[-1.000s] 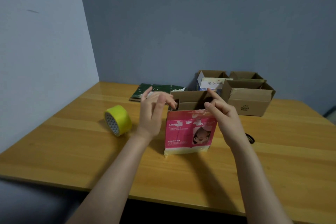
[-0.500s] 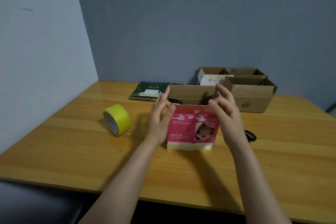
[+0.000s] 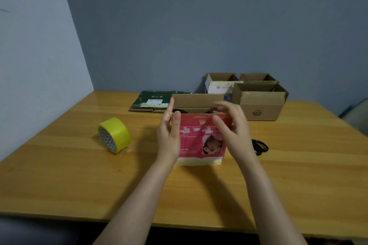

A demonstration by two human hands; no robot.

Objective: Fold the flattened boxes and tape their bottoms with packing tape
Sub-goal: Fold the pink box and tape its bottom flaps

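The pink box [image 3: 199, 141] stands upright on the tabletop [image 3: 79, 175], top flaps raised and pale yellow tape showing along its bottom edge, so it looks folded and sealed. The left hand [image 3: 169, 135] lies straight-fingered against its left corner; the right hand [image 3: 233, 125] is at the upper right rim, too blurred to tell whether it grips. Behind, brown boxes [image 3: 260, 103] stand assembled, while a flattened stack [image 3: 155, 100] likely remains to do, the yellow tape roll [image 3: 114, 135] lying well to the left.

Wooden table [image 3: 59, 175] in a corner, blue-grey back wall [image 3: 199, 26], paler left wall [image 3: 29, 55]
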